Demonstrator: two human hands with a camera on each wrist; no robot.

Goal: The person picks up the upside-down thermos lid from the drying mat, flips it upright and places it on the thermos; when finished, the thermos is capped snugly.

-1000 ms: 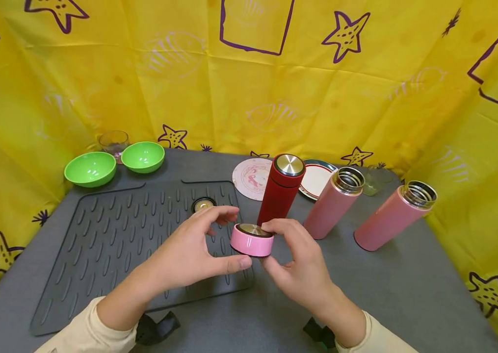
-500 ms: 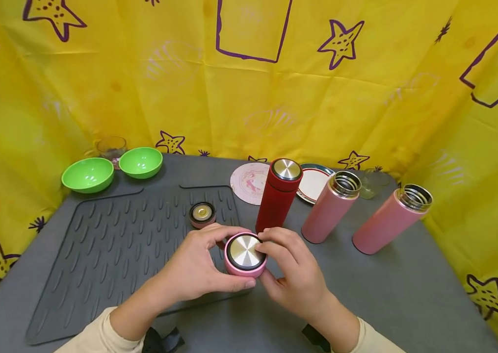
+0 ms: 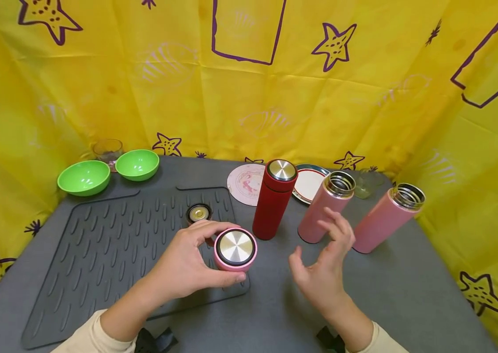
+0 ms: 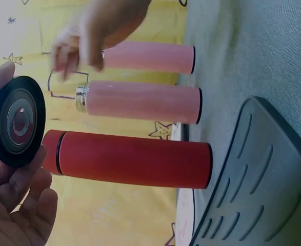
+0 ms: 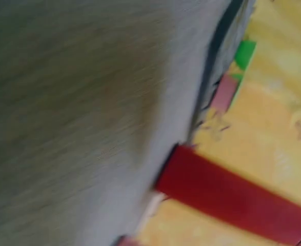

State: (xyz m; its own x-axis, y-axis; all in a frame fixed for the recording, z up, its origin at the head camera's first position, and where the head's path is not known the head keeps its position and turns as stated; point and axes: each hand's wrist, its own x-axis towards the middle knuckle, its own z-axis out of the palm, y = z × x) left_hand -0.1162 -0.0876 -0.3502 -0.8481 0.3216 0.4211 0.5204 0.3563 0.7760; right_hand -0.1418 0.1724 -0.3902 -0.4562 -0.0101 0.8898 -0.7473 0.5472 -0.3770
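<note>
My left hand (image 3: 180, 262) holds a pink flask lid (image 3: 236, 247) between thumb and fingers, its shiny metal top facing up in the head view. The left wrist view shows the lid's dark ringed underside (image 4: 18, 122). My right hand (image 3: 325, 274) holds nothing; its fingers are spread and loosely bent, overlapping the middle pink flask (image 3: 319, 215) in the head view. Beyond it a second pink flask (image 3: 383, 223) stands; both are uncapped, with bare steel necks. A red flask (image 3: 273, 206) with its lid on stands behind the held lid. The right wrist view is blurred and shows no hand.
Another lid (image 3: 199, 212) lies upside down on the grey drying mat (image 3: 98, 264), partly behind the left hand. Green bowls (image 3: 84, 177) and a glass (image 3: 108, 149) stand at the back left. A pink plate (image 3: 244, 184), a rimmed plate (image 3: 308, 184) and another glass (image 3: 369, 184) are behind the flasks.
Both hands came together around the lid, which tipped top-up toward the camera. Then the right hand let go and moved right toward the pink flasks, leaving the lid in the left hand.
</note>
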